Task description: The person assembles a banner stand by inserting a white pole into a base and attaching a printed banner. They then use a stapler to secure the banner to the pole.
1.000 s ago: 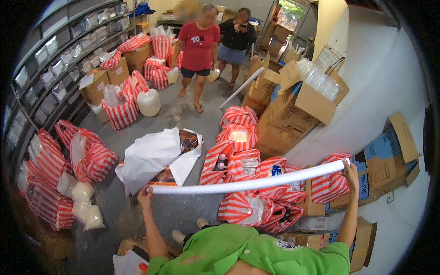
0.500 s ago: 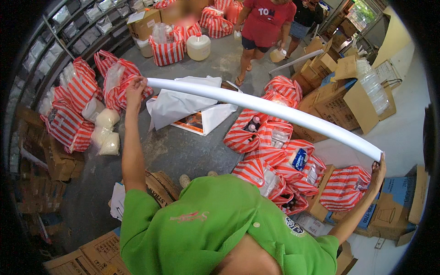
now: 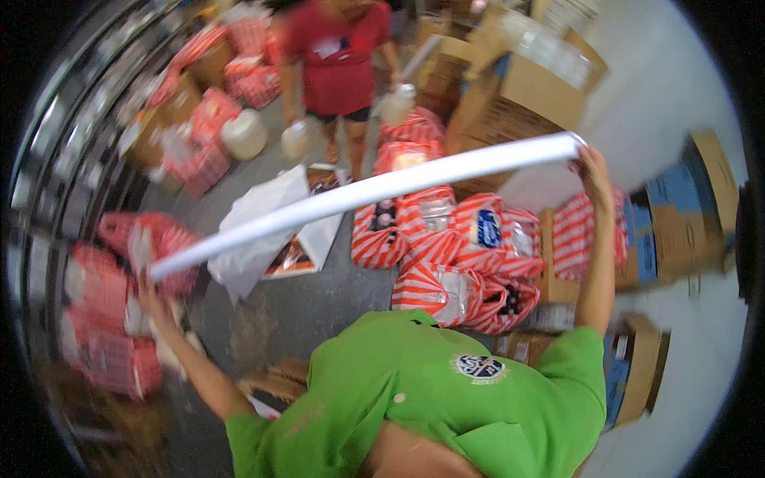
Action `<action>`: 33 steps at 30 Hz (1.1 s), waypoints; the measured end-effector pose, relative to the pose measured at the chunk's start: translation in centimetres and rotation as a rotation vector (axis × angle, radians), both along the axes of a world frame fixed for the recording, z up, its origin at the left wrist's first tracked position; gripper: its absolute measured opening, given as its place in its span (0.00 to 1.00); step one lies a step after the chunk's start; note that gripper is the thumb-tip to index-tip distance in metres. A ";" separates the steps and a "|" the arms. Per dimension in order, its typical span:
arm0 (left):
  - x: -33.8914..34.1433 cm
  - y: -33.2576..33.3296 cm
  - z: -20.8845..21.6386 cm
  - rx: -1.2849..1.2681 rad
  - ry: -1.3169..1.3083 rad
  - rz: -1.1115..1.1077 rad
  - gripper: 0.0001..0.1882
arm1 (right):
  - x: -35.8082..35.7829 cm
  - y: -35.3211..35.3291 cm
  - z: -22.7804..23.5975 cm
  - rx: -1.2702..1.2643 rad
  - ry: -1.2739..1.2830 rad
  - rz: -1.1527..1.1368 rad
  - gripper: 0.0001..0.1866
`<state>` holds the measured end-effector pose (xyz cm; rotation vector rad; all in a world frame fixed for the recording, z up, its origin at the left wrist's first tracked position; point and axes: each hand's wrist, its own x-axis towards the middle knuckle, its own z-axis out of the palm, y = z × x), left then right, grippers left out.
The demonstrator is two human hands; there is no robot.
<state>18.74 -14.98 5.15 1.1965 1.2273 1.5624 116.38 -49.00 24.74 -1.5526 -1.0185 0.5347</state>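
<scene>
Both hands hold a long white tube up across the floor.

The right hand (image 3: 591, 169) has its grip closed on the upper end of the white tube (image 3: 362, 193); the left hand (image 3: 151, 296) sits at the lower end, blurred, so its grip seems closed on it but I cannot tell for sure. The tube slants over red-and-white striped bags (image 3: 446, 247) on the floor. Beyond it, a person in a red shirt (image 3: 339, 60) stands near cardboard boxes (image 3: 522, 92).
</scene>
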 end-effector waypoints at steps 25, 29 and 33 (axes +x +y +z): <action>-2.8 -7.8 0.4 -0.048 -0.059 0.103 0.27 | -5.6 7.8 -0.5 0.221 -0.310 -0.069 0.18; -4.3 -8.8 -1.0 -0.133 -0.099 0.226 0.27 | -8.4 8.6 1.3 0.232 -0.313 -0.043 0.21; -6.7 -9.2 -2.6 -0.235 -0.127 0.193 0.28 | -11.9 9.6 5.5 0.326 -0.462 0.034 0.22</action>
